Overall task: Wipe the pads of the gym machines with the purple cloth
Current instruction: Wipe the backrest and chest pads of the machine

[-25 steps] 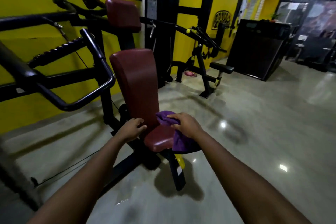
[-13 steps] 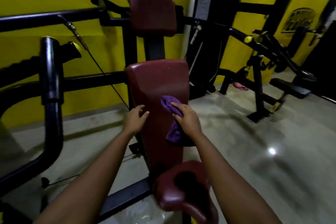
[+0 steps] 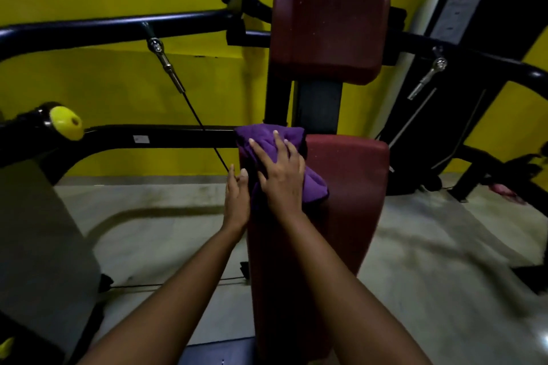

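Observation:
A tall dark-red back pad (image 3: 350, 187) stands upright in front of me, with a squarer red head pad (image 3: 329, 24) above it on a black post. The purple cloth (image 3: 268, 136) is bunched over the back pad's upper left corner. My right hand (image 3: 281, 175) lies flat on the cloth with fingers spread, pressing it against the pad. My left hand (image 3: 236, 198) rests with straight fingers against the pad's left edge, just beside the cloth. The seat pad is out of view below.
Black machine arms (image 3: 118, 27) cross at left, one ending in a yellow knob (image 3: 66, 123). Thin cables (image 3: 204, 130) run down behind the pad. A weight-stack tower (image 3: 462, 9) stands at right against the yellow wall. Pale floor spreads below on both sides.
The view has moved closer and higher on the machine. My right hand has slid the cloth up from the middle of the back pad to its upper left corner; my left hand rose alongside.

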